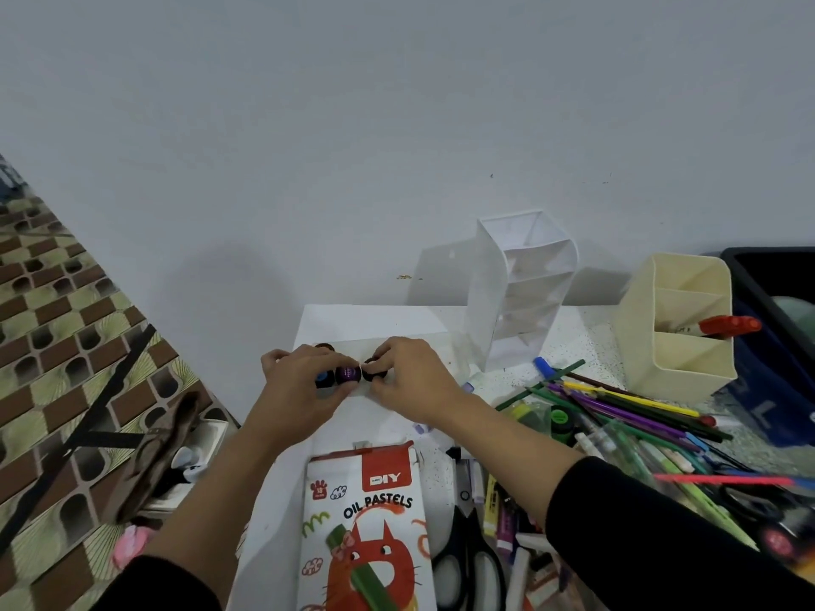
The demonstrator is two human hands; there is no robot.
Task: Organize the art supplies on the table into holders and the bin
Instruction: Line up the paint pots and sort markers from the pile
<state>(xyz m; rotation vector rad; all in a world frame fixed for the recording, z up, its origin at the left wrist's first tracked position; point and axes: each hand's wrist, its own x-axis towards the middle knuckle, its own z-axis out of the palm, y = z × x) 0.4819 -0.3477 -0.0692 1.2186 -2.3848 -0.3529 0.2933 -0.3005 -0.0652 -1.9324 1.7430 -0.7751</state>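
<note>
2 paint pots [348, 374] gripped in curled left hand [300, 385], right hand [410, 381] seemingly pinching 1 dark pot [377, 373]

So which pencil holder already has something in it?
The cream holder on the right: a red marker sticks out of it. The tall white holder beside it shows nothing inside.

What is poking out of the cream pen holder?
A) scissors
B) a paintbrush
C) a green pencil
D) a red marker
D: a red marker leans out over the rim of the cream pen holder.
</note>
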